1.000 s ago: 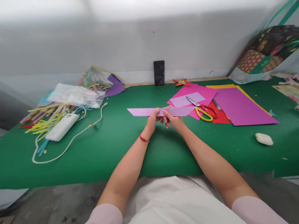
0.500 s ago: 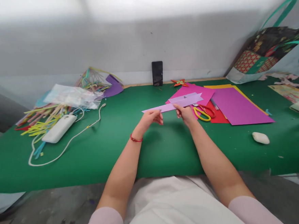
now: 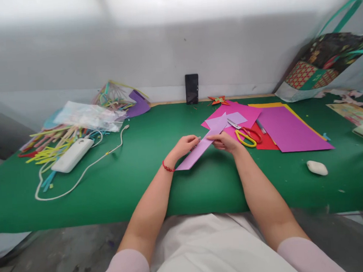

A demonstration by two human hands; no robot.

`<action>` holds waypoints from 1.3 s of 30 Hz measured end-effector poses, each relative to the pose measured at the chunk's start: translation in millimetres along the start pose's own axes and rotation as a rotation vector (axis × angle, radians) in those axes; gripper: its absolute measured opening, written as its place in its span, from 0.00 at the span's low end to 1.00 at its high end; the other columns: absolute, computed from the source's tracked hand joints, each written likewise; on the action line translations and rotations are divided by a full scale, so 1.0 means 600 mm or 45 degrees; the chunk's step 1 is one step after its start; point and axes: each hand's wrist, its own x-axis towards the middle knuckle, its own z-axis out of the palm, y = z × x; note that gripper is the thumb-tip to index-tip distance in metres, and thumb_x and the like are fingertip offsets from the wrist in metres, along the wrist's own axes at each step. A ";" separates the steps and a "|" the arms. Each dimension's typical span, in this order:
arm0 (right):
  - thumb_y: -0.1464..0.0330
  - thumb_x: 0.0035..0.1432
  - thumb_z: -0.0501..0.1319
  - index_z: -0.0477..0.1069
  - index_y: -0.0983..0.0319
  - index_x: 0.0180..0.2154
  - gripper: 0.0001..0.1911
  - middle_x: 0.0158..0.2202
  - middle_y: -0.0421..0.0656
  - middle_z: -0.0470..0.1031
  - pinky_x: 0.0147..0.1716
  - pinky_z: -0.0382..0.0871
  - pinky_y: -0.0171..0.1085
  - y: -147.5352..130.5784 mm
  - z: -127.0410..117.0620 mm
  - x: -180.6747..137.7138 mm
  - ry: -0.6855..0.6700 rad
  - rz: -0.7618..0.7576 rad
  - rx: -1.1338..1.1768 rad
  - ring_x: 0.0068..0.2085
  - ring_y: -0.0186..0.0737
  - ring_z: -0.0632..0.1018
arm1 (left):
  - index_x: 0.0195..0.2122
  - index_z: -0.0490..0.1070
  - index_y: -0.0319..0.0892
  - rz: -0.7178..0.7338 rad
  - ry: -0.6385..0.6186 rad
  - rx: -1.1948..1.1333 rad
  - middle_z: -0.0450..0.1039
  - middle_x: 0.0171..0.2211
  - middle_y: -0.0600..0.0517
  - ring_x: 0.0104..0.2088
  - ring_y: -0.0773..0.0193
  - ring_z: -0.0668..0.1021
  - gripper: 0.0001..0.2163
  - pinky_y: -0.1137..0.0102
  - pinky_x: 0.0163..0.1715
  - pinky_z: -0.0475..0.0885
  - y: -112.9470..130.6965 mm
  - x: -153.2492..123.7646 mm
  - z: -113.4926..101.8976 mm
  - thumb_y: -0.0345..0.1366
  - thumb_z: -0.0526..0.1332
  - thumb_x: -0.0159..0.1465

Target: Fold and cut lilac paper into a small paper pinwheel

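A strip of light purple paper (image 3: 198, 151) slants between my hands above the green table, its near end close to my left wrist. My left hand (image 3: 186, 146) pinches its left edge with thumb and fingers. On the opposite edge, my right hand (image 3: 224, 142) grips the strip between thumb and fingertips. Just beyond the strip's far end lies another piece of light purple paper (image 3: 238, 118) on pink sheets (image 3: 251, 113). Scissors with yellow and red handles (image 3: 246, 139) rest right of my right hand, their blades partly spread.
Purple sheets (image 3: 293, 128) lie to the right, near a white oval case (image 3: 317, 168). A dark phone (image 3: 192, 89) leans on the wall by an orange paper star (image 3: 219, 100). Leftward are a white power bank (image 3: 72, 155), its cable and colourful paper strips (image 3: 51, 147). A patterned bag (image 3: 310, 75) stands back right.
The purple strip has turned from nearly level to a steep slant, its left end swinging toward me. The scissor blades and the loose purple piece beneath now show more. Both hands keep hold.
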 end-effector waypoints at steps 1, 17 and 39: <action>0.67 0.45 0.65 0.53 0.61 0.12 0.22 0.06 0.29 0.47 0.06 0.41 0.27 0.001 0.001 0.001 -0.014 0.014 -0.009 0.09 0.22 0.49 | 0.21 0.64 0.39 0.032 -0.018 0.075 0.62 0.19 0.56 0.21 0.71 0.64 0.14 0.74 0.22 0.59 0.001 0.000 0.008 0.42 0.55 0.59; 0.63 0.49 0.62 0.68 0.64 0.36 0.13 0.06 0.26 0.50 0.06 0.44 0.25 0.000 0.021 -0.004 -0.124 -0.025 -0.038 0.08 0.25 0.49 | 0.20 0.67 0.38 -0.077 -0.079 -0.168 0.57 0.14 0.58 0.16 0.74 0.56 0.16 0.73 0.17 0.49 -0.004 0.002 0.025 0.46 0.60 0.56; 0.60 0.52 0.60 0.66 0.66 0.48 0.24 0.06 0.27 0.52 0.06 0.46 0.25 0.004 0.023 -0.004 -0.178 -0.054 -0.003 0.08 0.26 0.50 | 0.29 0.69 0.35 -0.209 -0.185 -0.597 0.72 0.16 0.48 0.16 0.65 0.74 0.25 0.73 0.18 0.69 0.006 -0.010 0.035 0.56 0.50 0.60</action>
